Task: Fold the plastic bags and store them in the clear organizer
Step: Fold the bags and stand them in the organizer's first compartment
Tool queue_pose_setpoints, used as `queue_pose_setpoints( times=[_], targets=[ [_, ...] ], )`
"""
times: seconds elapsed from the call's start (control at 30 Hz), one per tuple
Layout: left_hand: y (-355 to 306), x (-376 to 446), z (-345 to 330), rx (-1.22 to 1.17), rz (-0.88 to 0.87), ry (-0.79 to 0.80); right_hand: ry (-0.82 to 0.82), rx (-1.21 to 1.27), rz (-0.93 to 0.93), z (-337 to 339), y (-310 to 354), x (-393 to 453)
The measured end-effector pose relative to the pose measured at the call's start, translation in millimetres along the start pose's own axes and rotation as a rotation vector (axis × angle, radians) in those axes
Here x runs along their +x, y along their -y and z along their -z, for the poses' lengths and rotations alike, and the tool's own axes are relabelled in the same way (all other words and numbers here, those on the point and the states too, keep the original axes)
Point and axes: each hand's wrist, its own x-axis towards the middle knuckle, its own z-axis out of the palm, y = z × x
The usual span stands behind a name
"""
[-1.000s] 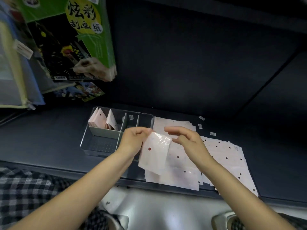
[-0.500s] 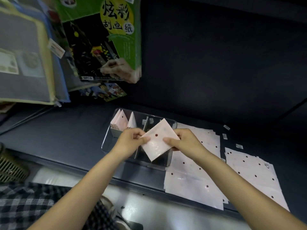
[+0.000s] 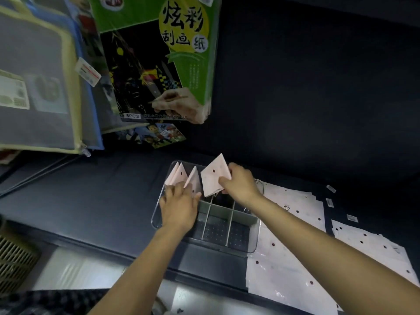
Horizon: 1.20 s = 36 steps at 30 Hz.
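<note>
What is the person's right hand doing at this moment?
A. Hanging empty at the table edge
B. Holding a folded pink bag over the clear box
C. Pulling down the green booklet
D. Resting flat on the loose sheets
B: the right hand pinches a folded bag above the back of the clear organizer, while the left hand rests against the folded bags already standing in it.

Both forearms reach forward; the left hand lies palm-down, fingers seemingly extended; the right hand pinches closed.
</note>
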Motion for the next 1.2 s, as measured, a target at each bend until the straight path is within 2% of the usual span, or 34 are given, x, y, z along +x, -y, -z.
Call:
queue_pose_setpoints(
  times=[0.13,0.2,0.33,0.43,0.53,0.6,0.7,0.83,0.93,1.0,1.07,1.13,1.2],
  targets=[
    [15,2,-3,-0.06,0.017,-0.082,0.013,-0.254,0.055,-34,7,12],
    [19,1,-3,-0.091,0.027,-0.11,0.002,-0.298,0.028,-51,12,18],
    [26,-1,-3,-0.174,0.002,-0.133,0.019,-0.229,-0.07,-78,23,29],
    [25,0,1,-0.318,-0.016,-0.281,0.096,-0.096,-0.172,-91,28,34],
    [26,1,4,-0.391,0.027,-0.412,0.154,-0.064,-0.213,-96,27,39],
    [26,1,2,-0.372,0.038,-0.403,0.215,-0.065,-0.186,-94,24,41],
    [26,-1,-1,-0.313,0.077,-0.296,0.276,-0.048,-0.134,-92,20,37],
    [15,-2,10,-0.254,0.079,-0.252,0.084,0.08,0.018,-67,10,12],
    [-12,-9,20,-0.178,-0.099,-0.303,-0.004,0.109,0.161,-26,-24,-23],
    [-39,-22,21,-0.158,-0.36,-0.365,-0.047,0.11,0.194,6,-63,-51],
    [-67,-38,14,-0.172,-0.632,-0.339,-0.102,0.099,0.15,35,-108,-83],
    [-92,-59,-2,-0.227,-0.767,-0.115,-0.125,0.021,0.057,55,-157,-117],
    [-110,-81,-29,-0.214,-0.762,0.189,-0.065,-0.126,-0.029,65,-205,-152]
  ],
)
